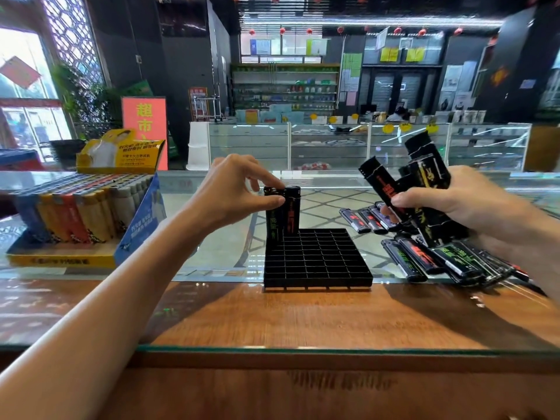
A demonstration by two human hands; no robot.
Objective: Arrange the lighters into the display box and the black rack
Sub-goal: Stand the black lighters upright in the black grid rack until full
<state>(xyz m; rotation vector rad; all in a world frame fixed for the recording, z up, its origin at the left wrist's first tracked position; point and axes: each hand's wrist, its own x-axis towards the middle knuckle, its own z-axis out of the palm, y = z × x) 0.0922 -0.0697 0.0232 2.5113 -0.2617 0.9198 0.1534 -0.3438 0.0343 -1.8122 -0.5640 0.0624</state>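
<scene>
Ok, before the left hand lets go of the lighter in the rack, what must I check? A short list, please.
1. Green-print lighter stands upright in the far-left corner of the black rack: ok.
2. Seated fully in its slot: cannot tell.
3. Left hand pinches its top: ok.
4. Right hand grips a bundle of black lighters: ok.
5. Empty slots beside the red-print lighter: ok.

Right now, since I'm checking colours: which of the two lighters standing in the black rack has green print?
The left lighter, at the black rack's far-left corner, its top pinched by the left hand. The right lighter has red print.
</scene>
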